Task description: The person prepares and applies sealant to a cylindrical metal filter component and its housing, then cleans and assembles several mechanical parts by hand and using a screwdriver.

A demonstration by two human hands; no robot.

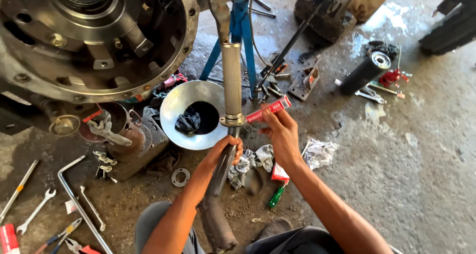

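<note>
- The left hand (225,152) is wrapping tight around the dark lower end of a long metal shaft (231,80), likely to keep it from wobbling.
- The shaft is standing almost straight up, with a rough grey sleeve on its upper part and a small ring collar just above the left hand.
- The right hand (281,134) is pinching a thin red tube (268,109) between its fingers, and the tube's tip is pointing at the collar, touching it or nearly so; that looks like why the shaft is being held so steady.
- A shiny metal bowl (174,105) is sitting on the ground just left of the shaft, with a dark rag lying in its middle.
- A big round gear housing (94,40) is hanging over the top left, close above the bowl, so room is tight on that side.
- Blue stand legs (244,40) are rising right behind the shaft, blocking the way back.
- Wrenches (34,212) are lying well apart, by the lower left edge.
- A green screwdriver (276,196) and crumpled rags are lying near the person's knees, just beside the shaft's foot.
- A black cylinder (366,73) is lying far off on the right.
- The bare concrete floor (421,174) on the right is giving the most open room.
</note>
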